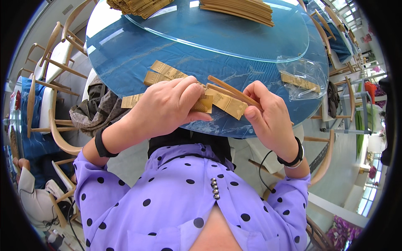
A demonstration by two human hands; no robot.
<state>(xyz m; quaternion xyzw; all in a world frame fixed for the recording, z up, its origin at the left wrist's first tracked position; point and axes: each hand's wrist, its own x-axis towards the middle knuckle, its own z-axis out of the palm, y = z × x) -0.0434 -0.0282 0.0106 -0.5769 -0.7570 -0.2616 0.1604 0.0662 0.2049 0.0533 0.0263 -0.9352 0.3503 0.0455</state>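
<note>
Near the table's front edge, my left hand (169, 104) is closed on a gold paper chopstick sleeve (204, 104), whose end shows below its fingers. Brown wooden chopsticks (228, 88) are pinched in my right hand (268, 113), their tips pointing up and left toward the left hand. Another gold sleeve (228, 103) slants beneath the chopsticks, between the two hands; whether a hand grips it I cannot tell. Behind the left hand lie gold sleeves (168, 69), partly overlapping. One more gold piece (131, 101) sticks out to the left of that hand.
On the glass turntable (226, 49) are a pile of gold sleeves (140, 7) and a stack of brown chopsticks (237, 11). A clear plastic bag (310, 67) lies at the right of the blue-covered table (109, 56). Wooden chairs (63, 69) and a patterned cloth (98, 104) are nearby.
</note>
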